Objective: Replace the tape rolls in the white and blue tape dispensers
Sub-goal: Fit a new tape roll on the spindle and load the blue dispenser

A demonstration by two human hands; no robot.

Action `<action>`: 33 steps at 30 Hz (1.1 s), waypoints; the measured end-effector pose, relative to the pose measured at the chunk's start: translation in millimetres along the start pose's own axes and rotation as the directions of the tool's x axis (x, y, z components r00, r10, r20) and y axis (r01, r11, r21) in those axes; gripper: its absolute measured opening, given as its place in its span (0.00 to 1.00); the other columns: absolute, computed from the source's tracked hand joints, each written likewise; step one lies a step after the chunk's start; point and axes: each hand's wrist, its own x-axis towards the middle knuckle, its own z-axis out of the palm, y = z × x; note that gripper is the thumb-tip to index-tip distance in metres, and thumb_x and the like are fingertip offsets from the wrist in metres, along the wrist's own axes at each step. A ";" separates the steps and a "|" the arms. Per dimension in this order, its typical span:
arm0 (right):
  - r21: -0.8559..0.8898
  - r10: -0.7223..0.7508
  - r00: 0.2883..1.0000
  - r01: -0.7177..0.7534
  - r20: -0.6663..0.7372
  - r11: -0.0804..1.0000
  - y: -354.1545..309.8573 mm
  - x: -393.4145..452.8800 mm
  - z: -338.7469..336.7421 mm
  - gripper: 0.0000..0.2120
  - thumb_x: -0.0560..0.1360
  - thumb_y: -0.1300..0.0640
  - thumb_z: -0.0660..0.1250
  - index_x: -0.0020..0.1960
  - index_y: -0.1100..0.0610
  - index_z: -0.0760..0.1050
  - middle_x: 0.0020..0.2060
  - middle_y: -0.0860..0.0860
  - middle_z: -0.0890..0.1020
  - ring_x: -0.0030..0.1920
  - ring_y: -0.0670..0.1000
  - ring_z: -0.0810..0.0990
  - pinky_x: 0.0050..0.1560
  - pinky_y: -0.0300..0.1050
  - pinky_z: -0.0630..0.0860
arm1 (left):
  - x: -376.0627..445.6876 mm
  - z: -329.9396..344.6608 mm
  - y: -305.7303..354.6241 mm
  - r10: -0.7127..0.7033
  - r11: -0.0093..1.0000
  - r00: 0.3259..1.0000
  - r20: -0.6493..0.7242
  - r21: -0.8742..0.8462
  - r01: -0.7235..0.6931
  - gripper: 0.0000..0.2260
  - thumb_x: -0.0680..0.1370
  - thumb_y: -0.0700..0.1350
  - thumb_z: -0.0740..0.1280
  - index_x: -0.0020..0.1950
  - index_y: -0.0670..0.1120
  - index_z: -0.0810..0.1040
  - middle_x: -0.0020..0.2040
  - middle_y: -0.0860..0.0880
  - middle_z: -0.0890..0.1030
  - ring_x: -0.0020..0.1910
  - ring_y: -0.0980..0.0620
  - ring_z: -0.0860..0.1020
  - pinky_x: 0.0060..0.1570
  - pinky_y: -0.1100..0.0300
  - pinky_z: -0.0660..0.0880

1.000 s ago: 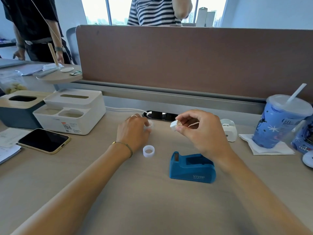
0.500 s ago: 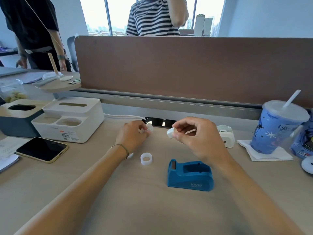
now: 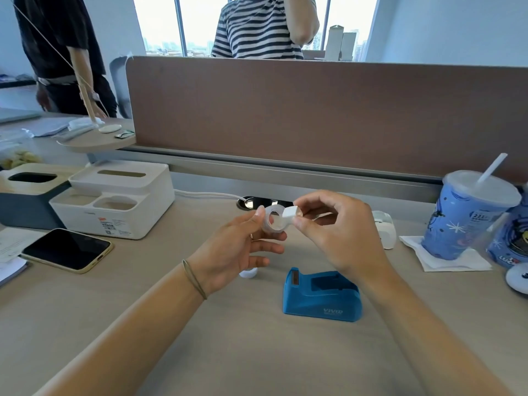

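My left hand (image 3: pixel 237 250) holds a clear tape roll (image 3: pixel 273 221) upright above the desk, its hole facing me. Right beside it, my right hand (image 3: pixel 337 232) pinches a small white core piece (image 3: pixel 291 214) that touches the roll's right rim. The blue tape dispenser (image 3: pixel 321 295) stands on the desk below my right wrist, its cradle empty. The white tape dispenser (image 3: pixel 384 228) sits behind my right hand, partly hidden. A second small white roll (image 3: pixel 248 272) lies on the desk, half covered by my left palm.
A white organiser box (image 3: pixel 114 198) and a grey-blue box (image 3: pixel 25 195) stand at the left, with a phone (image 3: pixel 67 250) in front. A blue cup with a straw (image 3: pixel 468 212) on a napkin stands at the right. A brown partition (image 3: pixel 314 115) closes the back; two people stand beyond.
My left hand has turned palm-up and lifted the clear roll toward the white piece in my right hand. The two hands have closed together. The camera has tilted slightly.
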 end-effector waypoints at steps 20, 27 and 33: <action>-0.237 -0.193 0.972 0.220 0.133 0.946 7.7 -2.2 6.6 0.12 0.71 0.55 0.77 0.53 0.50 0.80 0.50 0.43 0.79 0.49 0.44 0.77 0.47 0.37 0.78 | -0.2 6.9 -0.5 -0.091 0.984 0.996 0.014 0.154 0.087 0.22 0.81 0.58 0.62 0.59 0.41 0.81 0.48 0.42 0.82 0.45 0.47 0.80 0.42 0.56 0.77; -0.093 0.035 0.926 0.000 0.376 0.996 4.4 2.6 -4.5 0.21 0.67 0.60 0.80 0.54 0.41 0.82 0.45 0.37 0.85 0.48 0.40 0.82 0.47 0.31 0.79 | 0.9 4.1 3.9 -0.080 0.955 0.997 -0.006 0.287 0.078 0.22 0.79 0.57 0.64 0.58 0.38 0.82 0.45 0.41 0.83 0.44 0.48 0.80 0.42 0.57 0.79; 0.060 0.054 0.969 -0.071 0.241 0.996 7.6 6.0 -6.4 0.13 0.66 0.62 0.81 0.48 0.53 0.83 0.41 0.47 0.87 0.43 0.47 0.85 0.47 0.45 0.84 | -0.5 7.3 4.2 -0.034 0.971 0.998 -0.053 0.235 0.045 0.22 0.79 0.60 0.62 0.47 0.41 0.80 0.38 0.42 0.82 0.35 0.49 0.81 0.34 0.61 0.78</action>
